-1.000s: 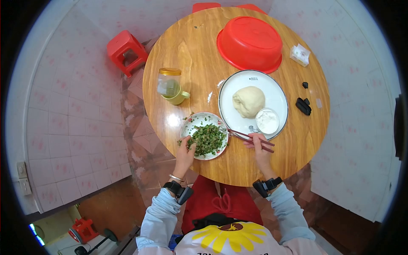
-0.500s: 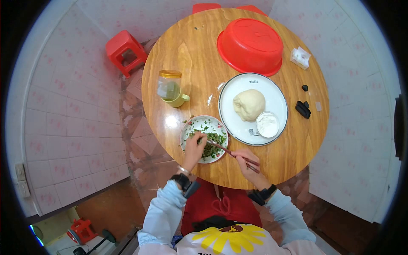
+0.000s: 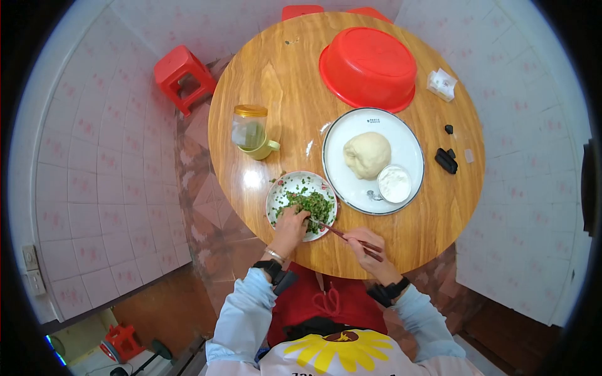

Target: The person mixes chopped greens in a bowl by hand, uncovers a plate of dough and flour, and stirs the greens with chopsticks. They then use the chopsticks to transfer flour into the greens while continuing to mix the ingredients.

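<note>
My right hand (image 3: pixel 369 247) is closed around a pair of dark reddish-brown chopsticks (image 3: pixel 335 232), which slant left into a white bowl (image 3: pixel 271 199) with a patterned rim. Chopped green filling (image 3: pixel 316 203) lies in the bowl, with bits stuck along the inner wall. Over the bowl's front left side, my left hand (image 3: pixel 290 229) has its fingers curled together right at the chopstick tips. What its fingertips pinch, if anything, is hidden. To the right of the bowl, a large white plate (image 3: pixel 342 135) carries a dough ball (image 3: pixel 368 155) and a small bowl of white powder (image 3: pixel 395 183).
An upturned red basin (image 3: pixel 369 67) stands at the back of the round wooden table (image 3: pixel 282 69). On the left are a gold-lidded jar (image 3: pixel 249 128) and a yellow-green mug (image 3: pixel 262 149). A tissue box (image 3: pixel 441 85) and black objects (image 3: pixel 446 161) lie on the right.
My left hand has come down and slightly right within the bowl, uncovering more filling. The chopsticks' tips have shifted a little toward me; my right hand keeps its hold, slightly lower.
</note>
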Motion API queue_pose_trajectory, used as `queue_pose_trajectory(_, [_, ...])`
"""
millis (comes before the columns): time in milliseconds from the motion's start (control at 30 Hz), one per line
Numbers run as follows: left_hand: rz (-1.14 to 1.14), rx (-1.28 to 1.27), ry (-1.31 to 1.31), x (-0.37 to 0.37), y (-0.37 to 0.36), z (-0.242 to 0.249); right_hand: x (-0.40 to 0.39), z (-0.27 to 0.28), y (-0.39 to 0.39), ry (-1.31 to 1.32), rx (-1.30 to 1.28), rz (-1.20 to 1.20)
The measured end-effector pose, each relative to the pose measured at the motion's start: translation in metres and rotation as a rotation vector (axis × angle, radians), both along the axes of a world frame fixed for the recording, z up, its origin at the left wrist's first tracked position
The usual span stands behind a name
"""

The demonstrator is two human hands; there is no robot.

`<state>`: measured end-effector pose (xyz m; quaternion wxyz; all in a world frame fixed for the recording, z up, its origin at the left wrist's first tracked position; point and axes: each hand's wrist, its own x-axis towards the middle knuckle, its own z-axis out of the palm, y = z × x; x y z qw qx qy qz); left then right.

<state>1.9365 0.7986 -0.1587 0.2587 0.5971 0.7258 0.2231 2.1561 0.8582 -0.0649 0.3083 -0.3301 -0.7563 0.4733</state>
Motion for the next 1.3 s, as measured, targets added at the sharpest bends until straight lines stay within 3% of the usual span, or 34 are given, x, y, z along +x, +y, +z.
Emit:
queue_pose_trajectory(100, [0.027, 0.120, -0.066, -0.004, -0.015, 0.012, 0.015, -0.004, -0.002, -0.002, -0.028, -0.107])
queue_pose_trajectory(167, [0.298, 0.202, -0.277, -0.008, -0.022, 0.011, 0.018, -0.012, -0.007, -0.029, -0.065, -0.193])
queue_pose_trajectory(267, [0.457, 0.199, -0.263, -0.017, -0.019, -0.006, 0.002, -0.021, -0.010, -0.009, -0.229, -0.379])
queue_pose_trajectory(333, [0.488, 0.105, -0.273, -0.017, -0.006, -0.010, -0.010, -0.037, -0.010, 0.090, -0.506, -0.521])
queue_pose_trajectory(433, [0.646, -0.106, -0.403, -0.014, 0.012, -0.014, -0.032, -0.047, -0.011, 0.196, -0.598, -0.525])
queue_pose_trajectory(500, [0.720, -0.078, -0.768, -0.017, 0.022, -0.019, -0.036, -0.044, -0.015, 0.219, -0.526, -0.472])
queue_pose_trajectory(567, [0.642, -0.001, -0.742, -0.015, 0.018, -0.011, -0.031, -0.037, -0.018, 0.242, -0.454, -0.418])
queue_pose_trajectory(633, [0.565, 0.071, -0.714, -0.011, 0.009, 0.008, -0.019, -0.025, -0.017, 0.047, 0.192, -0.105])
queue_pose_trajectory(700, [0.305, 0.207, -0.334, -0.004, -0.006, 0.019, -0.015, -0.018, -0.023, 0.002, 0.226, -0.020])
queue_pose_trajectory(800, [0.228, 0.180, -0.336, 0.012, -0.023, 0.008, -0.009, -0.029, -0.026, -0.075, 0.305, 0.112])
queue_pose_trajectory(933, [0.045, 0.202, -0.035, 0.022, -0.029, -0.015, -0.004, -0.049, -0.019, -0.155, 0.441, 0.256])
queue_pose_trajectory(1067, [0.005, 0.127, -0.111, 0.006, -0.015, -0.012, -0.009, -0.038, -0.014, -0.144, 0.395, 0.252])
queue_pose_trajectory(1133, [-0.017, -0.006, -0.184, -0.003, -0.011, 0.000, -0.009, -0.012, -0.010, -0.039, 0.147, 0.078])
queue_pose_trajectory(1267, [0.041, 0.092, -0.278, -0.024, -0.016, 0.008, 0.002, 0.008, -0.009, -0.040, 0.103, -0.055])
queue_pose_trajectory(1300, [0.146, 0.091, -0.345, -0.027, -0.017, 0.005, 0.004, 0.000, -0.010, -0.037, 0.083, -0.129])
